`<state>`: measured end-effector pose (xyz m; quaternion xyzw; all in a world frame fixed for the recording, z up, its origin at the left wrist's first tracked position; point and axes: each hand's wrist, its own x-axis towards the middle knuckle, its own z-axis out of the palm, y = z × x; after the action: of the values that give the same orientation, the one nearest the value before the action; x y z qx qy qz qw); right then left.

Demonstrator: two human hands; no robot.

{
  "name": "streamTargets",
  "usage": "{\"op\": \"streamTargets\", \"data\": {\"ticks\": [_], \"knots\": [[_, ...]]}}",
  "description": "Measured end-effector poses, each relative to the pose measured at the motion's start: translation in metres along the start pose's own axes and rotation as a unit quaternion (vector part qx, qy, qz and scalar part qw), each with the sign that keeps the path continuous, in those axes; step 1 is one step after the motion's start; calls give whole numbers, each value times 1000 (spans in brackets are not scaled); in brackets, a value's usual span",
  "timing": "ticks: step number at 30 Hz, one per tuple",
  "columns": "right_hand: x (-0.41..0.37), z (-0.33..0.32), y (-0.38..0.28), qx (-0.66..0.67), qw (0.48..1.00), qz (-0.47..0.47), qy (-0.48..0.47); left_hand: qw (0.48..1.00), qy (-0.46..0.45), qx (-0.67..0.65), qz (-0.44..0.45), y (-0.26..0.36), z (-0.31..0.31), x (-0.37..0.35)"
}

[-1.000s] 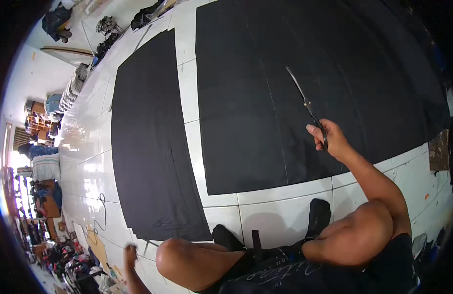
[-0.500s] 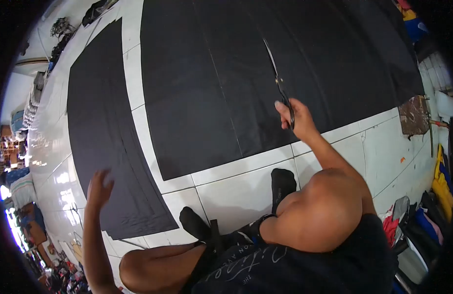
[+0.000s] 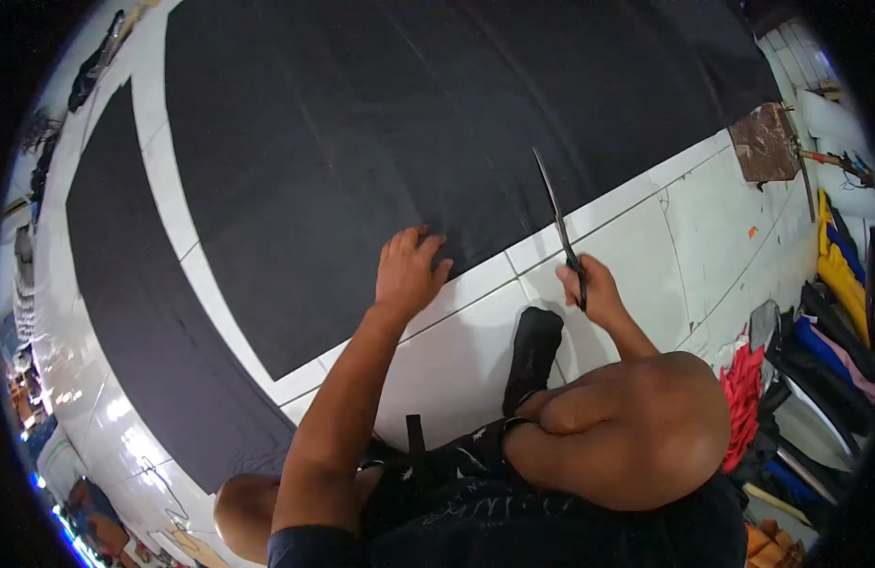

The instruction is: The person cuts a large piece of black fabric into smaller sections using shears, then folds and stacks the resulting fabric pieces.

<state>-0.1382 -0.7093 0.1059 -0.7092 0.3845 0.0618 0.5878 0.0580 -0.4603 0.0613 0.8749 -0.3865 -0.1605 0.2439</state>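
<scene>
A large sheet of black fabric lies spread on the floor, with faint lines running along it. My left hand rests on the sheet by its near edge, fingers spread flat. In my right hand is a pair of scissors, held by the handles at the near edge of the sheet. The blades point away from me over the fabric and look closed. To the left, a narrower piece of black fabric lies apart from the large sheet, a strip of tile between them.
White floor tiles surround the fabric. My foot in a black sock stands close to the near edge. A brown block sits at the sheet's right corner. Red cloth and yellow cloth are heaped at the right.
My left hand has come from the left, above the narrow piece, onto the large sheet. My right hand has drawn the scissors back toward me, to the near edge. The view has shifted right.
</scene>
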Motion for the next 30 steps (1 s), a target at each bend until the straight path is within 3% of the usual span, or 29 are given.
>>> {"op": "streamTargets", "data": {"ticks": [3, 8, 10, 13, 24, 26, 29, 30], "knots": [[53, -10, -28, -14, 1000, -16, -8, 997, 23, 65, 21, 17, 33, 2], [120, 3, -85, -67, 992, -49, -97, 999, -17, 15, -43, 20, 59, 10], [137, 13, -79, 0, 992, -24, -126, 999, 7, -6, -50, 20, 59, 6], [131, 19, -88, -75, 985, -45, -151, 998, 38, 10, -50, 32, 55, 9], [84, -4, -2, -31, 979, -54, -195, 997, 31, 21, -68, 49, 56, 5], [76, -5, -6, 1, 985, -18, -173, 995, 83, 19, -51, 41, 49, 9], [61, -23, 6, -27, 987, -30, -155, 984, 147, -86, -50, 25, 28, 5], [55, -28, 15, -2, 988, -55, -143, 963, 241, -64, -105, 19, 14, 2]]}}
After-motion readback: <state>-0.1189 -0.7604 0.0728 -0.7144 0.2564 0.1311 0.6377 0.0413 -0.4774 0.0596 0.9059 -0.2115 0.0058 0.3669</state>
